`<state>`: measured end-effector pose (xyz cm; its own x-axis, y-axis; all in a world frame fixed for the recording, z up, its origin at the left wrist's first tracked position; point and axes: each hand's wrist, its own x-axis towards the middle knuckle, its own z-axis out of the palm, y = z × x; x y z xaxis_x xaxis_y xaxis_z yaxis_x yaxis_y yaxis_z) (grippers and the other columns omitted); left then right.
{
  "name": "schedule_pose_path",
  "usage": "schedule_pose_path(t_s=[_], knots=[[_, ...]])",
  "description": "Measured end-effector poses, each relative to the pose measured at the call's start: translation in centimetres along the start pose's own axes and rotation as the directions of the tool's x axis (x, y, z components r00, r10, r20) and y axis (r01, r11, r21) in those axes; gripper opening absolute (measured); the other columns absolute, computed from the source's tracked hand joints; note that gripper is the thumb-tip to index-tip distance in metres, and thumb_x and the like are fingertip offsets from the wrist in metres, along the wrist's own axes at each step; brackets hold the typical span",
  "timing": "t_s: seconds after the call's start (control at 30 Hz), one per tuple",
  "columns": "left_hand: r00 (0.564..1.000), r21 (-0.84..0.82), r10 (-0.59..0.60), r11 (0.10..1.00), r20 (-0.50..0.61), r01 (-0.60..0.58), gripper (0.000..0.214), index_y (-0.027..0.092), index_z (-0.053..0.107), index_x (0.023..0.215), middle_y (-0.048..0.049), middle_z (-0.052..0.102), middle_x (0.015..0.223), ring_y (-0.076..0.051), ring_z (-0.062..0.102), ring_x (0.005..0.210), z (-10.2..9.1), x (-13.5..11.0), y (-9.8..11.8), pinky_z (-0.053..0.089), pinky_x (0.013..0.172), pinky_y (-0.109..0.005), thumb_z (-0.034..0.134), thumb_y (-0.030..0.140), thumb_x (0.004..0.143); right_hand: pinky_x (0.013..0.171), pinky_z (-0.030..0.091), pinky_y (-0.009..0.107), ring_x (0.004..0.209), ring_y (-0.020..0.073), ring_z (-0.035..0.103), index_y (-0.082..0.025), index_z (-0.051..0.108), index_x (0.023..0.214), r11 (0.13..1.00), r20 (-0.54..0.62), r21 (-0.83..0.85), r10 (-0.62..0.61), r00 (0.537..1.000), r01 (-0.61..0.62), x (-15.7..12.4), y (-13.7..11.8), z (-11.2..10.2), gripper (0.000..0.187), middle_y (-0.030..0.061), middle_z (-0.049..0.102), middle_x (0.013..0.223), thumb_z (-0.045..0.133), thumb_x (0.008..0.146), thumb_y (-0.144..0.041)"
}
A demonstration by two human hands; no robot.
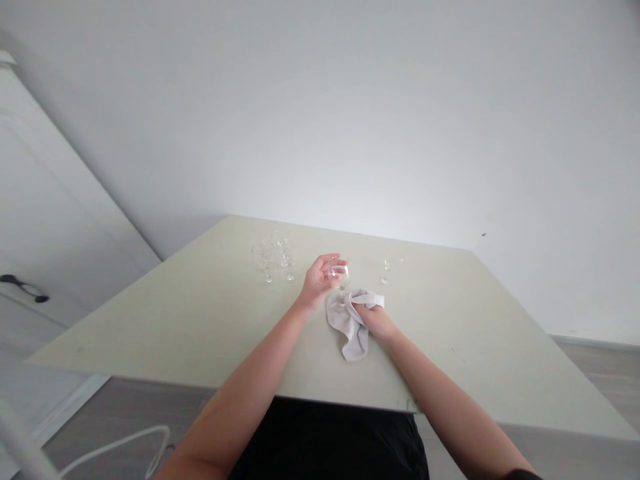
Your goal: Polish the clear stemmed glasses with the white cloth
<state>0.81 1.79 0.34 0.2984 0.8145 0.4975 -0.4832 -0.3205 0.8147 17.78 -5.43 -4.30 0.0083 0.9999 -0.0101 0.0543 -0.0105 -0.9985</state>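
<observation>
My left hand (pixel 320 280) is closed around the bowl of a clear stemmed glass (pixel 341 273), its fingers curled over the far side. Bunched in my right hand (pixel 376 320) is a pale grey-white cloth (pixel 354 333), which covers the lower part of the glass and hangs down toward the table's near edge. The right fingertips are hidden in the folds. To the left stand several clear stemmed glasses (pixel 273 257) close together. Another clear glass (pixel 385 270) stands off to the right, faint against the tabletop.
The pale table (pixel 200 320) reaches back to a white wall (pixel 350 120). A white cabinet (pixel 60 200) with a dark handle (pixel 24 288) stands on the left. A white cable (pixel 120 440) curves near the floor at lower left.
</observation>
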Motion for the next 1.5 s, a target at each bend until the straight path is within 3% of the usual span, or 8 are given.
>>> schedule_pose_path(t_s=[1.07, 1.5], knots=[[1.000, 0.000, 0.009, 1.000, 0.009, -0.009, 0.056, 0.018, 0.056, 0.120, -0.0113, 0.068, 0.112, -0.018, 0.065, 0.094, 0.1, 0.0, 0.1, 0.051, 0.083, -0.033, 0.081, 0.034, 0.072, 0.101, 0.049, 0.042, 0.107, 0.0268, 0.067, -0.022, 0.074, 0.102, 1.000, -0.006, -0.009, 0.024, 1.000, -0.024, 0.0, -0.2, 0.0, 0.042, 0.0060, 0.074, 0.111, 0.072, 0.074, -0.054], [1.000, 0.010, -0.003, 1.000, -0.002, 0.003, 0.058, 0.018, 0.056, 0.119, -0.0117, 0.068, 0.112, -0.019, 0.065, 0.094, 0.2, 0.0, 0.3, 0.051, 0.083, -0.034, 0.082, 0.036, 0.071, 0.097, 0.051, 0.041, 0.105, 0.0276, 0.068, -0.022, 0.074, 0.094, 0.999, -0.012, -0.012, 0.036, 0.999, -0.036, -0.5, -1.2, 0.2, 0.041, 0.0060, 0.076, 0.100, 0.073, 0.071, -0.056]])
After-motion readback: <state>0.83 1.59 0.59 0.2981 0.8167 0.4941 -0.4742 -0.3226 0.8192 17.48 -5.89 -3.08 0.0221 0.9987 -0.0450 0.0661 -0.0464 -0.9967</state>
